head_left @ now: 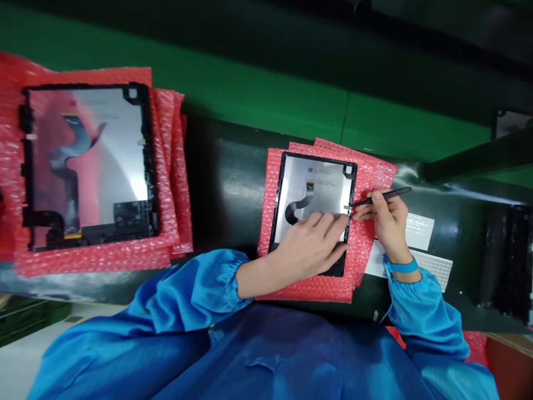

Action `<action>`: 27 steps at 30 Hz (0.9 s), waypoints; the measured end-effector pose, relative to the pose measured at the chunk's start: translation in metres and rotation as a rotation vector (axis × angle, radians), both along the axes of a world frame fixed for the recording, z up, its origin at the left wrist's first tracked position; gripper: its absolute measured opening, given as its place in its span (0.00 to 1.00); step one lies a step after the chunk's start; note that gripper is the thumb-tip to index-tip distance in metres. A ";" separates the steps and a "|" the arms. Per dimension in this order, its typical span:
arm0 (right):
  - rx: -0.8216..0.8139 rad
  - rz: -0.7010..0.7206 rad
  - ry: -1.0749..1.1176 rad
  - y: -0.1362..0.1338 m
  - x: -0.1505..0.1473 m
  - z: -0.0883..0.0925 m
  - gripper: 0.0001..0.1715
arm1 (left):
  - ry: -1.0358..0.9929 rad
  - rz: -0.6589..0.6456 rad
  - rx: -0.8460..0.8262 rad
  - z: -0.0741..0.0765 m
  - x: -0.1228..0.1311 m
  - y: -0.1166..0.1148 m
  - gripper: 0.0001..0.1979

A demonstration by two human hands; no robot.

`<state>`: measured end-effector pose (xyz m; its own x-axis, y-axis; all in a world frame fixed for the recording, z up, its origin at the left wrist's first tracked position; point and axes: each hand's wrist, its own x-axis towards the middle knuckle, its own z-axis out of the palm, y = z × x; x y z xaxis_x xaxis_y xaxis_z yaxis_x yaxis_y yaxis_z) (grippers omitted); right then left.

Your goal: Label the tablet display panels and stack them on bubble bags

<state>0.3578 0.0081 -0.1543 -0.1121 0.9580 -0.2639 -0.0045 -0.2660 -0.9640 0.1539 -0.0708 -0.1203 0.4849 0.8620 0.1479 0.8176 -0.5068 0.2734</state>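
"On the glossy dark bench (233, 183)?"
"Crinkled red bubble wrap (361, 240) — and on it, a rectangular panel (330, 194) with a silvery back."
"And over that?"
"Left grip (310, 244) lies outspread across it; right grip (385, 216) pinches a slim black tool (395, 193) at the panel's edge."

Dark glossy bench (239, 178), on it a layered pile of red bubble wrap (171, 178) at left, a second red pile (310, 290) near the middle, white papers (428, 266) just to its right (one gridded), dark blurred objects (506, 261) at far right
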 end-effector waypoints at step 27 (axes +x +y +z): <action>0.193 -0.218 -0.114 -0.025 0.064 0.031 0.20 | 0.284 0.040 -0.199 0.031 0.013 0.020 0.32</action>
<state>0.4213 -0.0164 -0.1231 0.1212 0.9899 -0.0740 0.0702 -0.0830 -0.9941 0.1669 -0.0511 -0.0898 0.4477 0.8796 -0.1608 0.8934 -0.4324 0.1219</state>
